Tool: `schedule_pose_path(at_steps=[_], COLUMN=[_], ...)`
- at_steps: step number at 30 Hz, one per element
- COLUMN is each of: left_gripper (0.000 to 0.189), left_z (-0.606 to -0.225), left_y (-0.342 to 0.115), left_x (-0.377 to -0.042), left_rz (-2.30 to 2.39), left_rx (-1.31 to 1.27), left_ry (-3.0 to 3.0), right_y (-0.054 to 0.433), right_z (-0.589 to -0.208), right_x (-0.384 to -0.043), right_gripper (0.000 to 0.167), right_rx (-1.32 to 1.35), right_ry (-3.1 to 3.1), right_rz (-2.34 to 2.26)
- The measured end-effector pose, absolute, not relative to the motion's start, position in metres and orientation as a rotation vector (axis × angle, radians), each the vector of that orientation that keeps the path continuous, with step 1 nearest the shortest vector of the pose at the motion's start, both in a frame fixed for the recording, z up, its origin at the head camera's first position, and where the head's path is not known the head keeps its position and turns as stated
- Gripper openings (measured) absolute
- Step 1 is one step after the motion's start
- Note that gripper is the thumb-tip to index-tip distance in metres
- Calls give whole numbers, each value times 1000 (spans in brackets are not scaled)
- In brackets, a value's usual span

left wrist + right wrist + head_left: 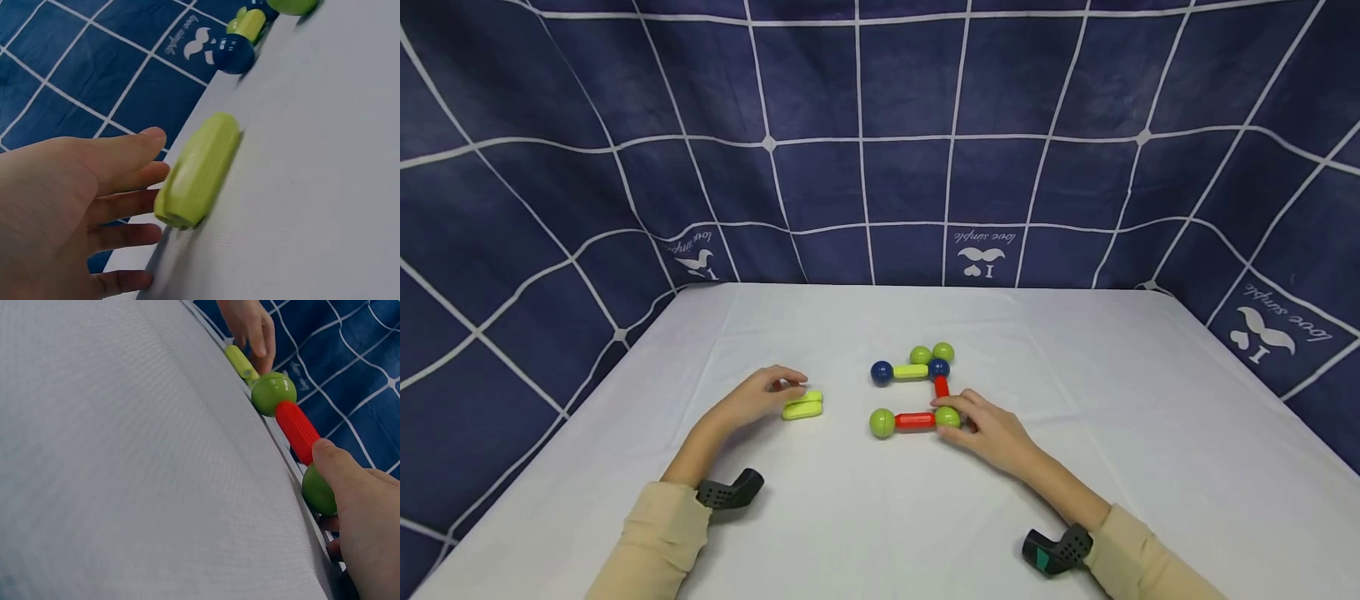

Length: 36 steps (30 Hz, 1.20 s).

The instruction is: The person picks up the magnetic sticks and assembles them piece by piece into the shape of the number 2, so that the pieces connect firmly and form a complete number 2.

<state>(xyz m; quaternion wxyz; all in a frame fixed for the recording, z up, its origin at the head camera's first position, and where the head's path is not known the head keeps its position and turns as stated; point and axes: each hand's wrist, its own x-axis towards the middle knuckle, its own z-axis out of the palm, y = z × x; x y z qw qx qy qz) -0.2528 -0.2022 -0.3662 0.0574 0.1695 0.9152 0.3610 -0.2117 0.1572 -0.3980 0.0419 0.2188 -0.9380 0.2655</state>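
Observation:
My right hand [992, 432] holds a green ball [947, 417] between thumb and fingers. From that ball a red rod [914, 421] runs left to another green ball [882, 422]. A second red rod [942, 387] leads back to a dark blue ball [938, 368], joined by a yellow-green rod [911, 372] to another blue ball [882, 372]. Left of this shape, my left hand [760, 396] has its fingertips beside two yellow-green rods [802, 409] lying side by side. Its fingers look extended and loose in the left wrist view. Something red [777, 385] shows partly hidden under that hand.
Two loose-looking green balls [921, 355] stand just behind the right blue ball. White cloth covers the table [880, 517]. A dark blue curtain [910, 183] with white grid lines rises behind and at both sides. Each wrist wears a black camera [730, 490].

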Motion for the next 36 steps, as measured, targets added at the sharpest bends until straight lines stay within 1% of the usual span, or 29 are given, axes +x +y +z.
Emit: schedule_pose_path(at_steps=[4,8,20,28,36], left_gripper=[38,36,29,26,25], left_z=[-368,-369,-370,-355,-346], left_y=[-198,-194,-185,-161,-137], left_x=[-251,-249,-251,-242,-228], left_rz=[1078,1088,1076,1156,1257], left_rx=[592,605,524,402,408], left_ry=[2700,2702,2810,2863,2663], right_y=[156,156,157,157,157], right_z=[-397,-397,-399,-400,-399], right_x=[-212,-211,-211,-211,-211], right_gripper=[39,39,39,39,39], right_rx=[659,653,671,672,676], right_ry=[-2873,-2877,-2871,-2870,-2871], right_rz=[822,830,834,841,834])
